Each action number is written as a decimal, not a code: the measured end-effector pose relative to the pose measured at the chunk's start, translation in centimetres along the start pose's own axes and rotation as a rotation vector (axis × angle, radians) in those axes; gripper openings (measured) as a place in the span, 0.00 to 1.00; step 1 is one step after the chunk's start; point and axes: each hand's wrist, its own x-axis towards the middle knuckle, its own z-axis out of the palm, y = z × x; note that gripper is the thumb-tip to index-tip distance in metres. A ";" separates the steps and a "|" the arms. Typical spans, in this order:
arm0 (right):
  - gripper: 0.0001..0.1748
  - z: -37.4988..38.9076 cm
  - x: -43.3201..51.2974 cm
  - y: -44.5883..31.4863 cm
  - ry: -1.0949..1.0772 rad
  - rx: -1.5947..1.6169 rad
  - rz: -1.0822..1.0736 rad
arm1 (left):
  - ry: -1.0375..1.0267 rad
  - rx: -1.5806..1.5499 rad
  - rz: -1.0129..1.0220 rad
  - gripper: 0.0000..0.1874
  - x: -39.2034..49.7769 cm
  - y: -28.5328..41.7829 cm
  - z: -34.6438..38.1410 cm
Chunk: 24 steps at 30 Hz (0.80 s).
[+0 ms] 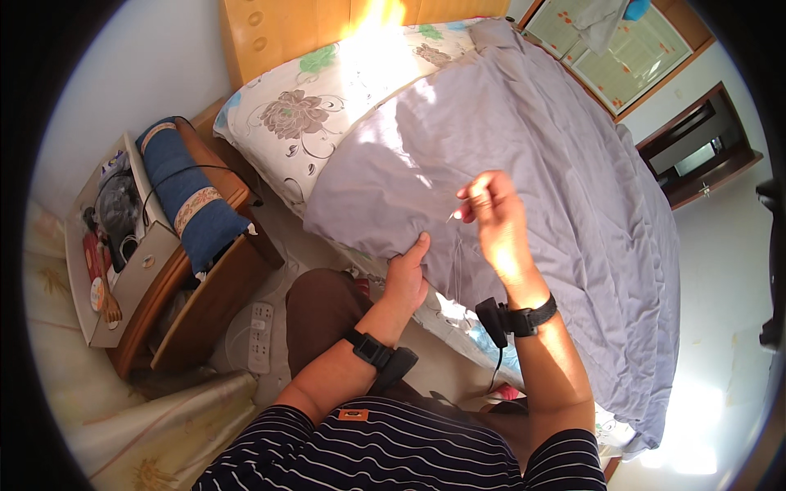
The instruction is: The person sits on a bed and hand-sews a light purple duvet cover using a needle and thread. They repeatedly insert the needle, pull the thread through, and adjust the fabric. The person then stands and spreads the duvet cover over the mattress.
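A grey-purple quilt cover [466, 147] lies over a bed, on a floral sheet [295, 116]. At the quilt's near edge my left hand [408, 279] grips the cloth, thumb on top and fingers underneath, hidden. My right hand [491, 199] is raised above the quilt, fingertips pinched on a thin needle [451, 216]. A pale thread [459, 264] hangs in loose strands between the hands, against the quilt. Both wrists wear black straps with small devices.
A wooden nightstand [202, 307] on the left bears a blue cloth roll [184, 184] and a box [156, 245] of odds and ends. A white power strip [261, 337] lies on the floor. A curtain [166, 429] hangs at lower left.
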 end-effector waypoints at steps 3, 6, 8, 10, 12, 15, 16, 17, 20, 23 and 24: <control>0.05 -1.1 0.1 -0.5 0.020 0.233 0.284 | 0.028 0.010 0.052 0.17 -0.1 0.1 0.1; 0.06 -1.3 -0.3 -0.1 -0.100 0.097 0.423 | 0.023 -0.074 -0.004 0.18 -0.2 0.4 0.2; 0.06 -1.3 -0.9 0.5 -0.135 -0.077 0.396 | 0.033 -0.071 -0.019 0.18 -0.3 0.5 0.5; 0.06 -1.1 -1.4 1.0 -0.141 -0.189 0.365 | 0.041 -0.062 -0.018 0.18 -0.5 0.6 0.6; 0.06 -1.2 -1.6 1.4 -0.151 -0.262 0.305 | 0.039 -0.049 0.000 0.18 -0.6 0.6 0.7; 0.07 -1.4 -1.5 1.6 -0.160 -0.352 0.249 | 0.016 -0.034 0.022 0.18 -0.7 0.7 0.7; 0.07 -1.5 -1.5 1.6 -0.165 -0.376 0.231 | 0.013 -0.026 0.034 0.18 -0.7 0.6 0.7; 0.07 -1.5 -1.4 1.5 -0.171 -0.389 0.220 | 0.011 -0.018 0.047 0.18 -0.7 0.6 0.7; 0.08 -1.6 -1.3 1.4 -0.195 -0.431 0.202 | 0.017 -0.005 0.062 0.18 -0.7 0.6 0.7; 0.08 -1.5 -1.0 1.4 -0.226 -0.489 0.204 | 0.029 0.002 0.079 0.19 -0.8 0.5 0.6; 0.08 -1.5 -0.8 1.5 -0.234 -0.514 0.197 | 0.028 0.003 0.095 0.19 -0.8 0.5 0.6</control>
